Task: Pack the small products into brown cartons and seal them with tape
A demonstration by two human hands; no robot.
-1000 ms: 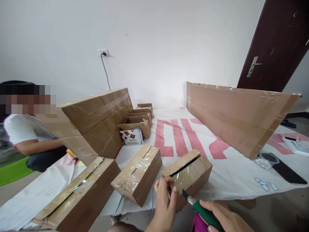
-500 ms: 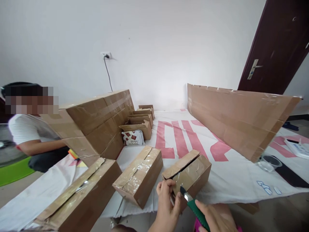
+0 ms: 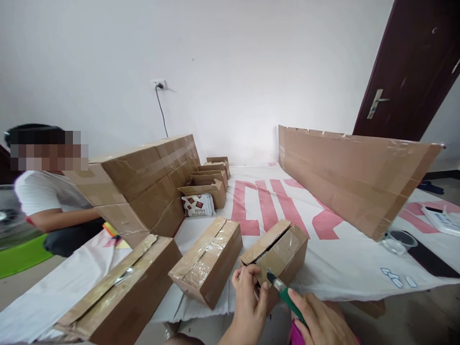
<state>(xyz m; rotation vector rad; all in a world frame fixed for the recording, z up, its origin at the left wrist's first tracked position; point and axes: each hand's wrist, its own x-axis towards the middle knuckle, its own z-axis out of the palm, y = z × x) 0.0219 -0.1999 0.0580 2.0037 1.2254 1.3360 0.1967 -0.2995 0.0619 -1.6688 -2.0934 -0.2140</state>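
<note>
Counter [image 3: 345,273]: white with pinkish-red shapes, spreading well past both hands.
Cardboard panel [image 3: 348,177]: on edge, ahead and right of the hands.
Outer carton [image 3: 122,287]: well left of the hands, a dark gap along its top.
Middle carton [image 3: 206,258]: near the left hand, its shiny, taped seam looking uncut from where I stand.
Near carton [image 3: 282,251]: at the left hand's fingers, by the counter's near edge; brown, oblong, glossy in patches.
Opening so far: the near carton's long seam gapes dark; its flaps aren't folded back, so what's inside stays hidden.
Right hand [image 3: 316,314]: wrapped round the knife.
Left hand [image 3: 249,297]: grasping the near carton's closest corner.
Green-handled knife [image 3: 293,304]: its blade reaches the carton's near end; whether it bites, I can't tell.
</note>
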